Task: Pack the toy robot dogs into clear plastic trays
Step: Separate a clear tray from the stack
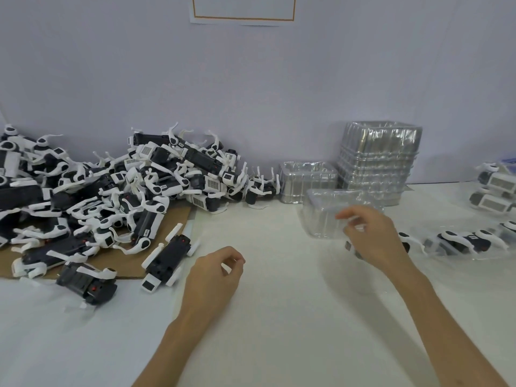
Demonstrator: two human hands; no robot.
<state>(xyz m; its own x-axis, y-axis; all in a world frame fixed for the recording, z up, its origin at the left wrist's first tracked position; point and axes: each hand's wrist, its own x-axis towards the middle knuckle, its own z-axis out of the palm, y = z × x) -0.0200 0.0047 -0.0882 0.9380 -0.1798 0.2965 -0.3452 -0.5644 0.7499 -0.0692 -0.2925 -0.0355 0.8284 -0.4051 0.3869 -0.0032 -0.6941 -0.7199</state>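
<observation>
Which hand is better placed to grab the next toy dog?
Left, probably: the left hand is empty beside the nearest black-and-white plastic toy robot dog; the right hand grips a clear plastic tray.

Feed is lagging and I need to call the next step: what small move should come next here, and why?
Probably set the clear tray down on the table near the left hand. The right hand grips it, seemingly off the surface and empty; the left hand holds nothing, and a toy dog lies just to its left.
</observation>
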